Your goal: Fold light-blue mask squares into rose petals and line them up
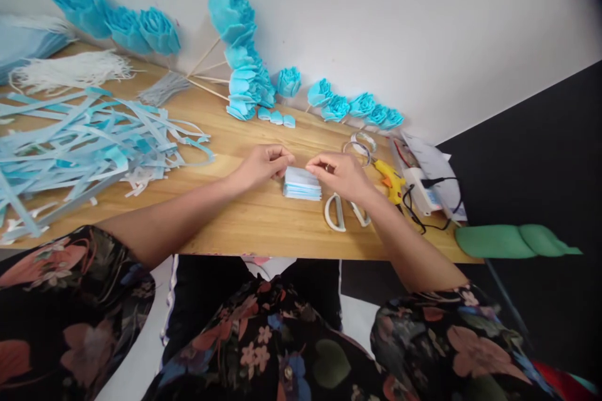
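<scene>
A small neat stack of pale blue and white fabric pieces (302, 187) lies on the wooden table in front of me. My left hand (269, 163) is at its upper left, thumb and forefinger pinched together. Just past the upper right corner, my right hand (339, 173) is also closed in a pinch. Whatever the fingertips hold, if anything, is too small to make out. Scissors with white handles (335, 213) lie under my right hand, their blades hidden. A few cut blue petals (276, 118) sit in a row beyond the hands.
Blue fabric flowers (242, 69) on sticks lean along the wall. Loose blue-white strips (94, 150) and white cords (70, 72) cover the left side. At right are a tape roll (363, 143), a yellow glue gun (390, 180), a power strip (421, 191) and a green wrapped item (498, 242).
</scene>
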The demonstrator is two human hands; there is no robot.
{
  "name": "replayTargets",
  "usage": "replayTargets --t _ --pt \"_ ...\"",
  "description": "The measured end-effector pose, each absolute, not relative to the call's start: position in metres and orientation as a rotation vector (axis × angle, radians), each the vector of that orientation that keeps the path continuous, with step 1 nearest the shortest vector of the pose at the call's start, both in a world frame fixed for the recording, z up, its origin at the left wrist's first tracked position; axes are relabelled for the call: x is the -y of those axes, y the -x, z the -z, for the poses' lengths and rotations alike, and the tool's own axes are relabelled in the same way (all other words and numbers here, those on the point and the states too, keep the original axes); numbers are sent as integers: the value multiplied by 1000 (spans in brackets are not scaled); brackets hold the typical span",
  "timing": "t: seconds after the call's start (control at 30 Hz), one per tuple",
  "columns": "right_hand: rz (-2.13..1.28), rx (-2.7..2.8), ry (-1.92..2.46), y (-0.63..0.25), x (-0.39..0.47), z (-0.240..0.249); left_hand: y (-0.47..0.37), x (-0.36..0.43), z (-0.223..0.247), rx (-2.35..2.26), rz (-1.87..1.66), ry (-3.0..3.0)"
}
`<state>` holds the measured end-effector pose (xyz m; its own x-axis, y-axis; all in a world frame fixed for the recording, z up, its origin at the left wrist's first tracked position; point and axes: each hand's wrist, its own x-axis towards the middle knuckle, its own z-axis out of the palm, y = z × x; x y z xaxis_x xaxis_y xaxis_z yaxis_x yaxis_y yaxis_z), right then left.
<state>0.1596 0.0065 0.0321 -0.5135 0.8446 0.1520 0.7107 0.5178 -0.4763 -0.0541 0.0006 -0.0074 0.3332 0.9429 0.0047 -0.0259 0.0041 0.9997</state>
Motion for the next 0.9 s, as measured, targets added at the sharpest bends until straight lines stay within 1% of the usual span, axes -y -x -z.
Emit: replayTargets --t 0.13,0.33,0.4,0.57,0.73,0.83,0.9 --pt "-513 2449 1206 -173 10 -32 54 0 8 -948 -985 -1362" --pt "-401 2565 1138 -174 13 -22 55 -1 10 -954 -1006 -1353" --pt "-412 2524 1167 -174 13 -18 55 -2 10 -963 -1011 -1348" --pt "-593 2402 1216 -174 13 -16 55 -2 9 -982 -1000 -1342" --pt "-680 2217 1308 -174 4 -17 56 -1 8 -944 -1014 -1340" --pt "-668 2062 1309 -173 -7 -23 58 -2 8 -898 -1027 -1303" --pt "-583 2037 1248 -169 -14 -29 58 -2 7 -851 -1013 -1225"
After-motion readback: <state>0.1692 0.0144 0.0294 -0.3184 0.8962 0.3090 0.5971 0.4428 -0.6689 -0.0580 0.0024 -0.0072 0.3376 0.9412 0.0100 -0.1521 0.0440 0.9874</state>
